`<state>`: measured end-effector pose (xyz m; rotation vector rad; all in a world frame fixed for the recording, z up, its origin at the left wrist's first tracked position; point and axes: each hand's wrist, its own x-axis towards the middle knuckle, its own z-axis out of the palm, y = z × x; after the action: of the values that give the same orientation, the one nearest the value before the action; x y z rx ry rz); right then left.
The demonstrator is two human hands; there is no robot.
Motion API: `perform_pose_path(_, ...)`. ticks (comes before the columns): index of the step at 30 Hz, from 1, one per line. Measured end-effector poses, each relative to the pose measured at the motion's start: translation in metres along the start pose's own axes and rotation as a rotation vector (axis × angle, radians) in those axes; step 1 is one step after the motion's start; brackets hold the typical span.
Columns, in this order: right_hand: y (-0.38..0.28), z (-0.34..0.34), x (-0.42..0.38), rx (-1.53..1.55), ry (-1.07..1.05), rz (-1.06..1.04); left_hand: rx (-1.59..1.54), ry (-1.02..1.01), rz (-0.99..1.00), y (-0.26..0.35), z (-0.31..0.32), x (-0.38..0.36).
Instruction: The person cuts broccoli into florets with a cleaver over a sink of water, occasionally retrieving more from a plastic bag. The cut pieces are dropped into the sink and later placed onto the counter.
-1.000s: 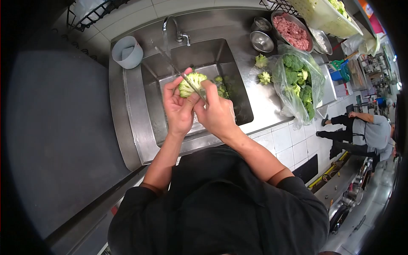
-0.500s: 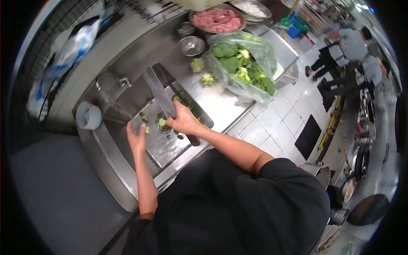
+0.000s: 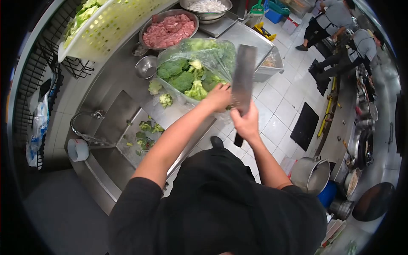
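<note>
My right hand [image 3: 247, 122] is wrapped round the dark handle of a cleaver [image 3: 245, 76], whose broad blade points up and away from me. Just left of it, my left hand [image 3: 219, 97] is at the open edge of a clear plastic bag [image 3: 227, 53] full of broccoli [image 3: 183, 81]. Its fingers are bent at the bag and partly hidden, so what they grip is unclear. Two loose pale stem pieces [image 3: 165, 100] lie on the steel counter beside the bag. Cut broccoli pieces [image 3: 145, 126] lie in the sink [image 3: 111, 160].
Behind the bag stand a bowl of raw meat [image 3: 169, 30], a small metal bowl [image 3: 146, 67] and a bowl of white food [image 3: 208, 6]. A perforated basket [image 3: 106, 32] is at upper left, a faucet [image 3: 98, 114] by the sink. Two people [image 3: 335, 19] stand across the aisle.
Both hands have moved from over the sink to the broccoli bag, the cleaver going with my right hand and now pointing upward. The view has shifted, bringing the perforated basket into sight.
</note>
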<state>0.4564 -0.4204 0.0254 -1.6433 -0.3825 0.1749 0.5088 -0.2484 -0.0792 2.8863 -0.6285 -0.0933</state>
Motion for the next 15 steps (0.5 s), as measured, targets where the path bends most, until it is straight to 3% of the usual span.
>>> perform_pose_path(3,0.009,-0.042,0.010,-0.033,0.066,0.163,0.175,-0.136,-0.045,0.021,-0.023,0.019)
perform_pose_path(6,0.017,-0.060,0.016,0.048,0.091,0.177,-0.015,-0.077,-0.077,0.015,-0.036,0.018)
perform_pose_path(8,0.020,-0.066,0.018,0.026,0.102,0.194,-0.169,0.225,-0.157,0.018,-0.065,-0.014)
perform_pose_path(9,0.021,-0.065,0.019,0.014,0.099,0.181,-0.165,0.224,-0.167,0.020,-0.083,-0.028)
perform_pose_path(11,0.019,-0.060,0.020,0.021,0.057,0.181,-0.205,0.567,-0.466,0.024,-0.116,-0.063)
perform_pose_path(12,0.018,-0.053,0.023,0.026,0.026,0.169,-0.186,0.574,-0.487,0.018,-0.125,-0.082)
perform_pose_path(14,0.014,-0.035,0.025,0.018,-0.056,0.123,-0.060,0.835,-0.736,0.007,-0.139,-0.122)
perform_pose_path(15,0.008,-0.022,0.026,0.005,-0.095,0.092,-0.033,0.852,-0.775,-0.001,-0.139,-0.142)
